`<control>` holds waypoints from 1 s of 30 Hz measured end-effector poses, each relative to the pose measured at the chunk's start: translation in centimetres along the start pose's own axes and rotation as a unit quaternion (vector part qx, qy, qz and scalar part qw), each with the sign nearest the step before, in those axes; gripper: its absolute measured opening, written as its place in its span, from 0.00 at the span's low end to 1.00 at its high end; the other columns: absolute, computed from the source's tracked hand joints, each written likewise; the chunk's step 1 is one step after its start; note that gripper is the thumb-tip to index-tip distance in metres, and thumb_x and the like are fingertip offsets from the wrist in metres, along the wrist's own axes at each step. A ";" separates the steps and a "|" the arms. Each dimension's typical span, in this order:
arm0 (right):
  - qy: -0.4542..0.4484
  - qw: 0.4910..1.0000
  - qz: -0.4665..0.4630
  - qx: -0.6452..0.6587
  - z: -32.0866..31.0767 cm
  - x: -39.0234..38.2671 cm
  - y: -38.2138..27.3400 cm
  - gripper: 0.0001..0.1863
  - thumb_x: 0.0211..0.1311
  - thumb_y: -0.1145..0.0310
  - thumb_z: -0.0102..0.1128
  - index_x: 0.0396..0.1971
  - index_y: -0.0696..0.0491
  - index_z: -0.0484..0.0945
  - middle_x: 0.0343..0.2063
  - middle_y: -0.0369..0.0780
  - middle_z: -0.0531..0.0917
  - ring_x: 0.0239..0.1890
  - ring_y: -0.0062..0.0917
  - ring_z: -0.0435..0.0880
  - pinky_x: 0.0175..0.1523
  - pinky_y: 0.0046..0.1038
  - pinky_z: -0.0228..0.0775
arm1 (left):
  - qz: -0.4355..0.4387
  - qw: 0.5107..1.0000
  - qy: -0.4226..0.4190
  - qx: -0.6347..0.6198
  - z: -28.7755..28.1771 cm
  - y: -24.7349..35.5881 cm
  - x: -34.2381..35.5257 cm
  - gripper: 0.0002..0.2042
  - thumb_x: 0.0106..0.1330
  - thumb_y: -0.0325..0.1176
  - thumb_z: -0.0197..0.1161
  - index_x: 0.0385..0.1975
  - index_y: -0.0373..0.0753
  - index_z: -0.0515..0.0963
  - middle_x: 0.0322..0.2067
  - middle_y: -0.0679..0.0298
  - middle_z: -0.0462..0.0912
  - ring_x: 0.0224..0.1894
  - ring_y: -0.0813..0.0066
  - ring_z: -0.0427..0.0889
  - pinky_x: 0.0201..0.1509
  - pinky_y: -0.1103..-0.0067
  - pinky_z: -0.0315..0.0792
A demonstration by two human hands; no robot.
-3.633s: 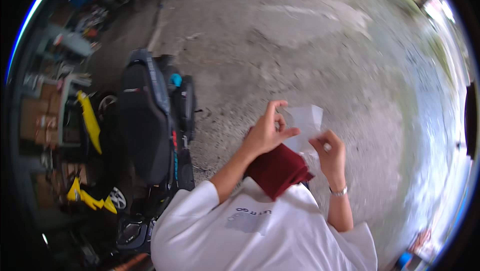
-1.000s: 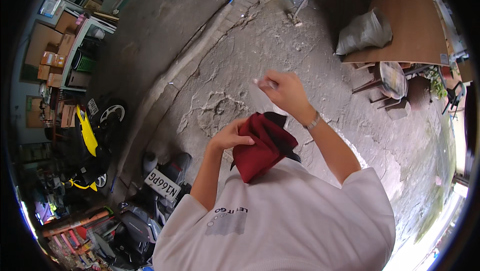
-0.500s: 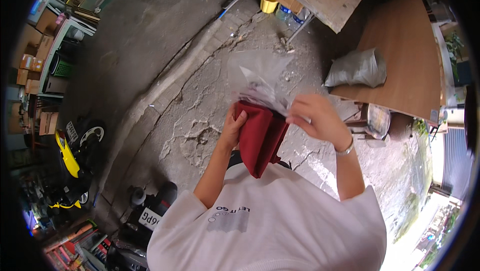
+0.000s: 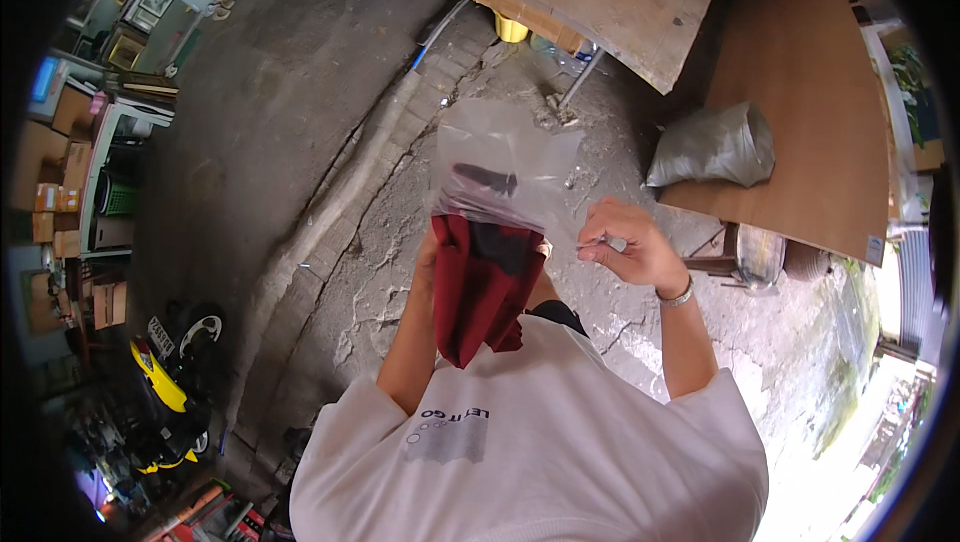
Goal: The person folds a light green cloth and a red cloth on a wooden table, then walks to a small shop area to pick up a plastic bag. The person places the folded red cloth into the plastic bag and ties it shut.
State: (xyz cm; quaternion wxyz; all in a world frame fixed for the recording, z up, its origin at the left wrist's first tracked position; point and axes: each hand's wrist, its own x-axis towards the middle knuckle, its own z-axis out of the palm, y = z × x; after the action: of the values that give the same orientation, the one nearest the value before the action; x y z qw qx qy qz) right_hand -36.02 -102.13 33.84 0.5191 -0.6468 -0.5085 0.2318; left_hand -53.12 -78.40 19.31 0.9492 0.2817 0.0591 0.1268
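Note:
A folded dark red cloth (image 4: 465, 292), perhaps a garment, is upright in front of my chest. Its upper end sits inside the mouth of a see-through plastic bag (image 4: 490, 142), which spreads out beyond it. My left hand (image 4: 427, 254) grips the cloth from its left side, with most of the fingers hidden behind it. At the bag's right edge, my right hand (image 4: 632, 245) pinches the thin plastic between thumb and fingers. A darker patch shows on the cloth near the bag's mouth.
A worn wooden table (image 4: 600, 2) stands ahead, with a yellow bucket (image 4: 510, 28) beneath it. To the right, a stuffed whitish sack (image 4: 715, 145) lies on a brown board (image 4: 800, 112). A yellow-and-black motorbike (image 4: 158, 382) is at the left, below shelves with cardboard boxes (image 4: 75, 167).
The cloth has moved left and turned, with my left hand now mostly behind it. The bag covers the cloth's end more visibly. My right hand has shifted slightly down, away from the cloth.

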 end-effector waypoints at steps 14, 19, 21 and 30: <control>-0.067 0.970 -0.199 -0.125 -9.8 8.8 6.4 0.08 0.57 0.66 0.67 0.29 0.51 0.76 0.22 0.35 0.77 0.25 0.28 0.77 0.36 0.30 0.66 | 0.034 0.953 0.257 0.156 8.3 -0.4 14.2 0.22 0.67 0.33 0.63 0.58 0.33 0.69 0.52 0.58 0.79 0.51 0.68 0.81 0.56 0.70 0.77; -0.050 0.995 -0.027 -0.080 -11.4 8.8 10.5 0.17 0.57 0.56 0.68 0.25 0.53 0.73 0.18 0.38 0.74 0.22 0.31 0.76 0.36 0.30 0.66 | 0.065 0.953 0.294 0.039 9.6 -0.6 15.9 0.23 0.68 0.37 0.63 0.59 0.36 0.68 0.54 0.58 0.78 0.52 0.67 0.80 0.58 0.69 0.77; -0.075 0.993 0.012 -0.091 -11.2 8.4 12.7 0.22 0.54 0.51 0.71 0.23 0.54 0.72 0.18 0.38 0.73 0.21 0.33 0.74 0.35 0.30 0.65 | 0.055 0.957 0.283 0.031 9.4 -0.8 16.0 0.22 0.68 0.36 0.63 0.59 0.36 0.69 0.54 0.58 0.78 0.52 0.67 0.80 0.57 0.69 0.77; -0.126 0.968 0.176 0.128 -8.5 4.8 11.5 0.22 0.51 0.61 0.78 0.20 0.54 0.69 0.18 0.31 0.68 0.22 0.14 0.65 0.27 0.22 0.58 | -0.075 0.903 0.420 0.058 3.8 -5.3 14.7 0.14 0.71 0.33 0.57 0.51 0.31 0.76 0.48 0.57 0.82 0.50 0.68 0.82 0.53 0.72 0.77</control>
State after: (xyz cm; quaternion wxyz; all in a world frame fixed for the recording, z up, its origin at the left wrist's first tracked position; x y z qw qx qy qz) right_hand -22.34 -100.90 27.49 0.4803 -0.6195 -0.4138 0.4629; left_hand -37.23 -80.62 19.02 0.8254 0.2516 0.4800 0.1582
